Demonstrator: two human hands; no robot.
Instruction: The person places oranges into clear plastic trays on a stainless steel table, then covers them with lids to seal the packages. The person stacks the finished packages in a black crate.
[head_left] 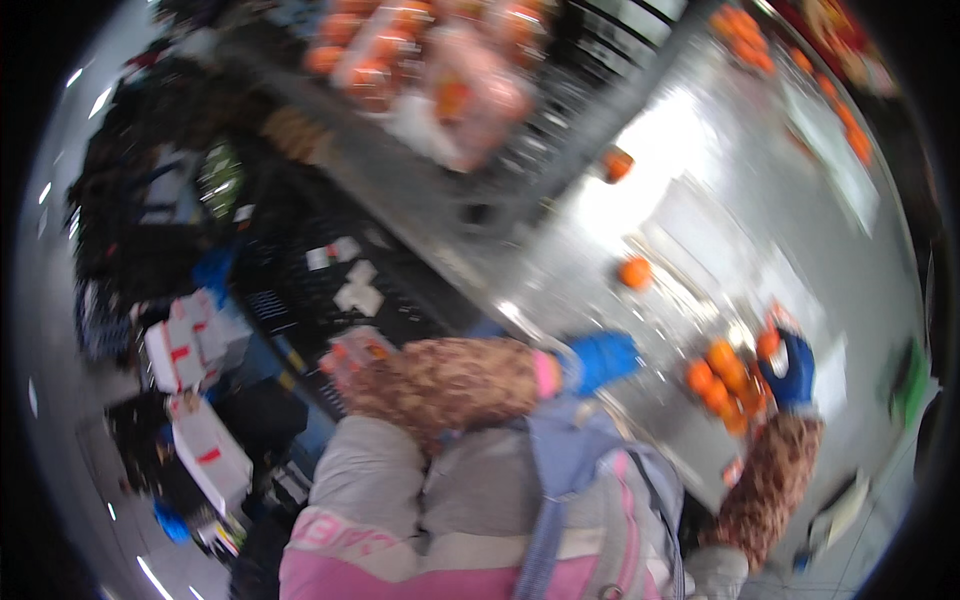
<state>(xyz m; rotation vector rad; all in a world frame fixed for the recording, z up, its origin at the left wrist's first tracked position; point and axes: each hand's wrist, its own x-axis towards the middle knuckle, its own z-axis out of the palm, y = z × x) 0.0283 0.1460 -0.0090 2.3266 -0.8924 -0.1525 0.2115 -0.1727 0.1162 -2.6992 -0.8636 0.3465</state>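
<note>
While right hand [789, 372] touches orange fruit [768, 344], left hand [605, 362] apart, both hands' openness, hold unclear; pink lettering [345, 535] on garment [370, 470].

Your head cam, left one of the pair, looks steeply down, fisheye-wide: your jacket [465, 490] right up close at 6 o'clock, left hand [600, 362] and right hand [791, 375] between 3 and 4, counter [580, 235] around 2, floor [95, 470] curving off near 8.

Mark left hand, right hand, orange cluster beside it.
Left hand [605, 361]: head view, middle of glove.
Right hand [791, 371]: head view, middle of glove.
Orange cluster [734, 376]: head view, a central fruit.
</note>
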